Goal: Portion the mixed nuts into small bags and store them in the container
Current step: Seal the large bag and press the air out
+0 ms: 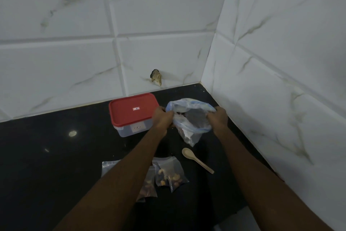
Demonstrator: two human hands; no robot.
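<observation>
Both hands were at the mouth of the large zip bag [191, 120], which stood on the far right of the black countertop [56, 156] close to the tiled corner. The left hand [162, 118] had its fingers curled on the left edge of the blue-striped rim and the right hand [218, 118] pinched the right edge, so the mouth was spread wide, probably to reach the dark nuts low inside or to line the seal up for closing; which one could not be told. The wooden spoon [196, 159] lay just near of the bag, bowl toward it, handy for scooping. Nearer, a filled small bag [169, 174] lay flat beside a second one [148, 184] partly hidden under the left forearm. The container [131, 127] sat just left of the large bag with its red lid [133, 108] on, so storing was judged not yet begun
</observation>
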